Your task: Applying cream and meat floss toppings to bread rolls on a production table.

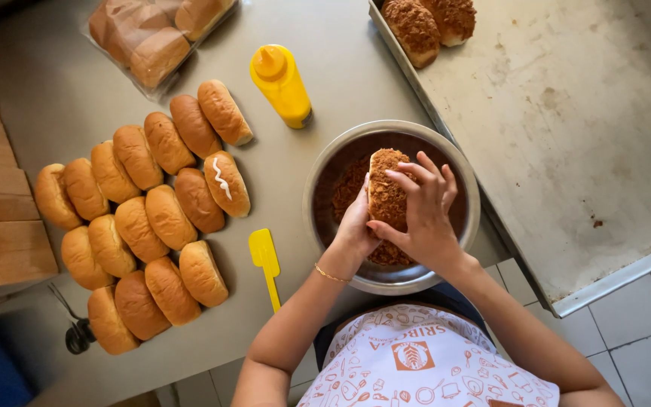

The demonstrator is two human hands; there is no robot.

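Overhead, both hands, left hand and right hand, clasp a crumbed bun above the steel table.

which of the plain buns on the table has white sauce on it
The bun at the right end of the middle row, nearest the yellow spatula; it alone carries a white squiggle.

A bakery kitchen: steel bench lined with rows of buns, baking tray at its right edge.
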